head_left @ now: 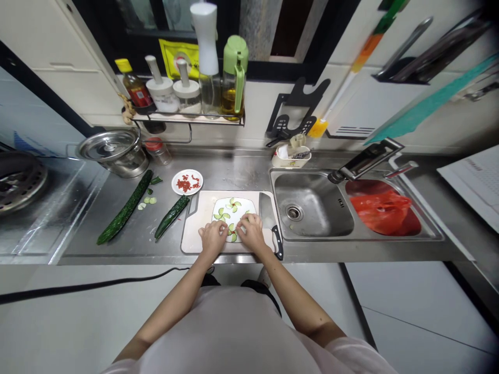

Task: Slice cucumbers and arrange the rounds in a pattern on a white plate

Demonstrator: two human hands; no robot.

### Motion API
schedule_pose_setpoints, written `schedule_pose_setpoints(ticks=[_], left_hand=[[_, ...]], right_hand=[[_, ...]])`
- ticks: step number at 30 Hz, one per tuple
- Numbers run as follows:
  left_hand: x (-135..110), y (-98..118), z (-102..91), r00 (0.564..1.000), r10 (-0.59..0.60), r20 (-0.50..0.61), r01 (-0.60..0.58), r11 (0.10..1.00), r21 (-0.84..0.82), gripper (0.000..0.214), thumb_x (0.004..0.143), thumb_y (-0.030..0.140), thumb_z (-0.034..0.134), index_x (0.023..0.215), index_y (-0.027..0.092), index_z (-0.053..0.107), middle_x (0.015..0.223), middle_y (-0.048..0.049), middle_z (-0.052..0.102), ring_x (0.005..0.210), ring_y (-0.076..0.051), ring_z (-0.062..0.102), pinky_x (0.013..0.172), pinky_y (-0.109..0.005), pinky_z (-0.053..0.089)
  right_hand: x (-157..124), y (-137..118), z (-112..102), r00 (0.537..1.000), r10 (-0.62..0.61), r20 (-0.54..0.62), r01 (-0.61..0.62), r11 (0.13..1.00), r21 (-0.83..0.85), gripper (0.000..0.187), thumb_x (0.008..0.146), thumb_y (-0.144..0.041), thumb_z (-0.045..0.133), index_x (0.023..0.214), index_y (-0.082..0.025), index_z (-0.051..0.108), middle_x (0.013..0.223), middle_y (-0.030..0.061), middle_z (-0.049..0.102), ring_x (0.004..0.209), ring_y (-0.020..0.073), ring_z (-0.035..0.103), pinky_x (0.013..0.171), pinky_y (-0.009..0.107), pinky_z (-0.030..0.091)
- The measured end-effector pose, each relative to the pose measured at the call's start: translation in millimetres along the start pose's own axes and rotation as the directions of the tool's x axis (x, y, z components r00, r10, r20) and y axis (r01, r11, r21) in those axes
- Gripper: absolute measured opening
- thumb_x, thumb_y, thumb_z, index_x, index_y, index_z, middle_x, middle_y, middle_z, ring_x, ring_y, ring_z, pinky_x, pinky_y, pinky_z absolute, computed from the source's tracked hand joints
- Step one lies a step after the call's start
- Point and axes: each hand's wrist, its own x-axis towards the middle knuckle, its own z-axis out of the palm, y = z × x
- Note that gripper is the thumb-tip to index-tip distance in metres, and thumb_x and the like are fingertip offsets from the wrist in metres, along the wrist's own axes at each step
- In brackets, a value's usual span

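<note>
Both hands are over a white plate (pixel 235 217) with cut green-edged cucumber slices (pixel 234 204) laid on it in small clusters, with tiny red bits among them. My left hand (pixel 213 240) is at the plate's lower left, its fingertips pinched beside the nearest cluster. Over the lower right edge, my right hand (pixel 251 232) has thumb and fingers drawn together. Whatever is between the fingertips is too small to make out. Under the plate lies a pale cutting board (pixel 197 228). A knife (pixel 267 208) with a black handle rests along its right side.
Left of the board lie a whole cucumber (pixel 127 210), a cut cucumber piece (pixel 171 216) and a small plate (pixel 199 175) of red bits. A steel pot (pixel 125 158) stands behind. To the right is a double sink (pixel 315 221) with a red bag (pixel 385 210).
</note>
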Motion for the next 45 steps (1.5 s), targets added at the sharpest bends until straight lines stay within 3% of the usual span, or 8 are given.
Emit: schedule_pose_setpoints(ticks=[6,13,25,29,37,41,45], left_hand=[[-3,-16,-9.4,0.991,-0.031,-0.130,0.022,0.997,-0.077,0.018,0.087,0.032,0.052,0.092,0.025,0.067,0.087,-0.0019,0.067,0.091,-0.021,0.057,0.083,-0.035,0.029],[-8,-31,-3.3,0.966,-0.108,-0.234,0.074,0.986,-0.149,0.019,0.086,0.031,0.052,0.097,0.023,0.066,0.089,-0.0025,0.068,0.092,-0.021,0.058,0.087,-0.036,0.031],[-9,-36,-6.0,0.954,-0.125,-0.271,0.073,0.978,-0.195,0.019,0.086,0.030,0.051,0.093,0.024,0.067,0.088,-0.0028,0.067,0.089,-0.020,0.059,0.089,-0.037,0.034],[-10,-35,-4.9,0.948,-0.140,-0.284,0.082,0.975,-0.208,0.019,0.085,0.029,0.051,0.093,0.024,0.067,0.088,-0.0028,0.067,0.088,-0.020,0.059,0.088,-0.038,0.034],[-12,-36,-8.1,0.952,-0.140,-0.271,0.077,0.970,-0.232,0.019,0.085,0.031,0.051,0.094,0.024,0.067,0.085,-0.0027,0.068,0.086,-0.020,0.059,0.087,-0.038,0.035],[-12,-41,-10.1,0.945,-0.150,-0.291,0.083,0.970,-0.230,0.020,0.086,0.032,0.051,0.094,0.025,0.067,0.084,-0.0025,0.067,0.085,-0.020,0.060,0.087,-0.038,0.036],[-11,-46,-9.0,0.939,-0.165,-0.301,0.094,0.967,-0.237,0.020,0.086,0.032,0.051,0.094,0.025,0.067,0.084,-0.0026,0.068,0.085,-0.020,0.060,0.087,-0.038,0.036]], right_hand=[[5,4,-11,0.991,0.081,-0.103,-0.075,0.995,0.062,0.016,0.086,-0.029,0.052,0.079,-0.021,0.065,0.106,0.0071,0.056,0.110,0.0256,0.039,0.095,0.040,0.031],[20,5,-23,0.967,0.100,-0.235,-0.076,0.991,0.106,0.018,0.085,-0.029,0.051,0.077,-0.021,0.065,0.098,0.0076,0.056,0.106,0.0252,0.041,0.096,0.041,0.032],[70,-19,-17,0.975,-0.002,-0.220,0.030,0.992,0.123,0.020,0.087,-0.031,0.049,0.083,-0.023,0.067,0.102,0.0083,0.057,0.107,0.0264,0.041,0.096,0.042,0.034],[107,-37,-2,0.986,-0.075,-0.147,0.093,0.989,0.116,0.018,0.086,-0.030,0.052,0.085,-0.023,0.068,0.102,0.0077,0.057,0.107,0.0262,0.042,0.094,0.040,0.035],[191,-60,47,0.975,-0.154,0.160,0.168,0.983,-0.078,0.024,0.090,-0.023,0.049,0.104,-0.025,0.067,0.106,0.0079,0.058,0.102,0.0242,0.043,0.087,0.034,0.037],[213,-64,61,0.936,-0.242,0.256,0.279,0.953,-0.117,0.027,0.091,-0.023,0.048,0.108,-0.027,0.067,0.107,0.0080,0.058,0.102,0.0236,0.044,0.084,0.033,0.036],[223,-67,71,0.927,-0.247,0.283,0.295,0.945,-0.143,0.026,0.092,-0.024,0.046,0.103,-0.026,0.070,0.104,0.0085,0.059,0.100,0.0232,0.044,0.083,0.033,0.036]])
